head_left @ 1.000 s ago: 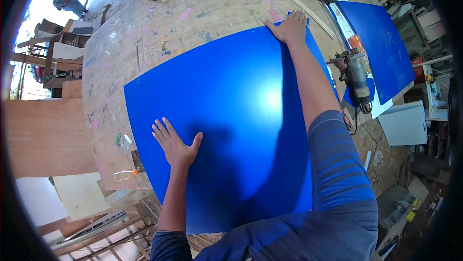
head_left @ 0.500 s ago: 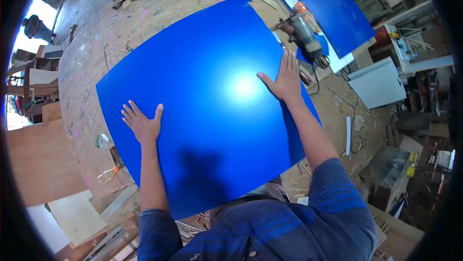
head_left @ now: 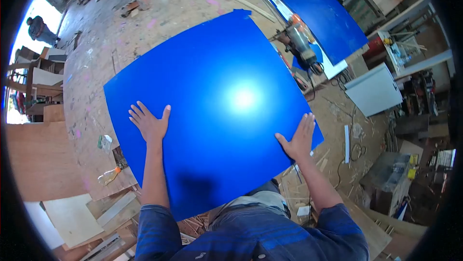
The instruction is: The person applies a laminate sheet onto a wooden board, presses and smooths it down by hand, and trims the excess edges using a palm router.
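Since the earlier frames, the right hand has moved from the far corner of the large blue sheet down its right edge to the near-right corner. The near edge slants in front of the wearer's torso. The right hand is spread, palm down, fingertips at the right edge. The left hand, also spread palm down, lies inboard of the left edge. The sheet rests on the counter, whose surface extends past the left and far edges. A bottle with an orange cap lies outside the left edge; a power tool lies beyond the right edge, near a second blue sheet. A person is in the background.
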The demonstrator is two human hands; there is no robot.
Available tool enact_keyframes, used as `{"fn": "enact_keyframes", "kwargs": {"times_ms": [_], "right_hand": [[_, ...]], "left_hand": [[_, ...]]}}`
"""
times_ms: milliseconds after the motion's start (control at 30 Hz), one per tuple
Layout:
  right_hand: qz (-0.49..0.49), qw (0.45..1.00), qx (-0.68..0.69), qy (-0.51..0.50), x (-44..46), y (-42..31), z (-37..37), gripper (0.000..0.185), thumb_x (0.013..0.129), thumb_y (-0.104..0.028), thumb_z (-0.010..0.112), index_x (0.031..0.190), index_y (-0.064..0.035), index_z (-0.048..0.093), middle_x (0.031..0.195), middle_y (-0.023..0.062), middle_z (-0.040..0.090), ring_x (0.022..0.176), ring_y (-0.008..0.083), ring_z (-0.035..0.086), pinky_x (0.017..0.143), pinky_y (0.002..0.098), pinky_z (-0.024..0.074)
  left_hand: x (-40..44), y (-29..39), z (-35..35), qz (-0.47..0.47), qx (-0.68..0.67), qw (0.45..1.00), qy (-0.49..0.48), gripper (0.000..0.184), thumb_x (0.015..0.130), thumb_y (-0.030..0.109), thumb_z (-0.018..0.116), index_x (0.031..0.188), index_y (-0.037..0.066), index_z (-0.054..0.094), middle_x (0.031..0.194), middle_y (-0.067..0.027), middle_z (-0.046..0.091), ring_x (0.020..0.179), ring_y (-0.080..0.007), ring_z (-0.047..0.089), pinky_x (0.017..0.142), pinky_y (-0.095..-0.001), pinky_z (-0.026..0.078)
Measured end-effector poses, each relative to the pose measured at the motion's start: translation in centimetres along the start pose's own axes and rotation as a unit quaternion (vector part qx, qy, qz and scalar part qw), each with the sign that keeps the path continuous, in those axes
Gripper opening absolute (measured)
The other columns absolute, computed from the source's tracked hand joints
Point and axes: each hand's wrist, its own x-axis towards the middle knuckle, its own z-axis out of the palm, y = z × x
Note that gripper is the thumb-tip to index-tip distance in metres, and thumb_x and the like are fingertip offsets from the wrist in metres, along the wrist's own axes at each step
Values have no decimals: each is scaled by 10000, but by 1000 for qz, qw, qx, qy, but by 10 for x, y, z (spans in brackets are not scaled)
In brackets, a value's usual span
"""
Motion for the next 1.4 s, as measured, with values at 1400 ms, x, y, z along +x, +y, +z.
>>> {"fn": "enact_keyframes", "kwargs": {"times_ms": [1400], "right_hand": [[-257,960,31,-106,-76,-53,-4,1072,1045,-679,576,1696,114,265,1771,364,236,1684,481,187,1366,600,146]], "left_hand": [[0,-9,13,11,-33,999,33,1331,922,871,603,1724,-105,187,1774,-404,164,1686,-528,91,1375,-601,53]]}}
